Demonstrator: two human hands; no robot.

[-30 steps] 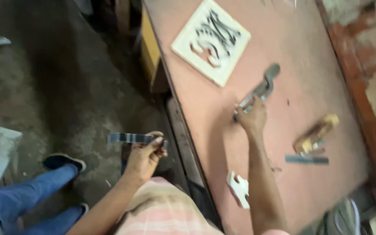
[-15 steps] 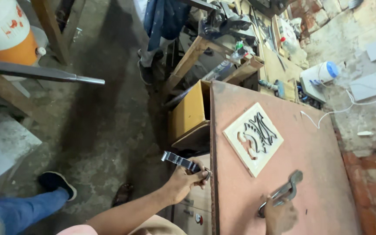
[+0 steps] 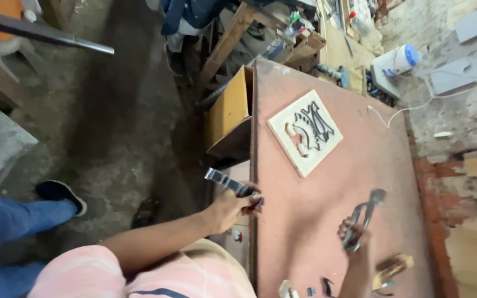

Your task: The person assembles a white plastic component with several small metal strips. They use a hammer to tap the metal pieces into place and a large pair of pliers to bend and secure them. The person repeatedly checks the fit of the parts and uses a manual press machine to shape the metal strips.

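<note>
Soft daylight, slight motion blur, shadowed floor.

Single head view, steeply down over workbench

Pkgs: white plastic jug w/ blue cap, upper right of frame, on its side. Orange/white container, top left corner, partly cut off. Small bottles top center-right, too blurry to describe. No signs/screens visible.

Carved panel on table, far middle; pliers nearer, right; box off table's left edge; jug on floor beyond.
</note>
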